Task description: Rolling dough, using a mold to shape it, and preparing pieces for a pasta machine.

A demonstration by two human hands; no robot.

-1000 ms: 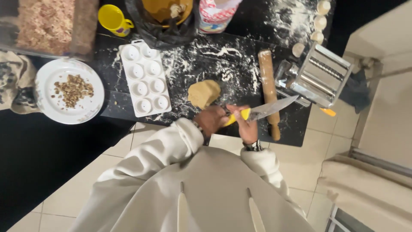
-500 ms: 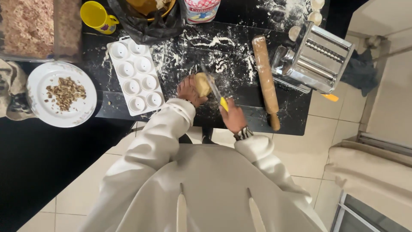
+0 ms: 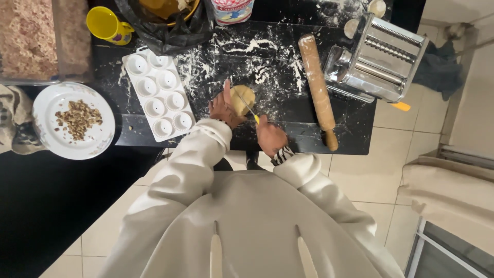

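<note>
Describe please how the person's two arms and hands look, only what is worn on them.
Both arms are covered by long, loose, cream-white sleeves with ribbed cuffs. At the right wrist, a black-and-white striped band shows under the cuff. The left hand and the right hand are bare, without gloves. I cannot make out any rings.

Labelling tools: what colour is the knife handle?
Yellow. The knife handle shows just above the right hand in the head view.

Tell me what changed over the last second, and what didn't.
The right hand brought the yellow-handled knife in from the right and laid its blade across the dough. The left hand moved up to steady the dough's left side. Rolling pin, white mould tray and pasta machine stayed put.
</note>
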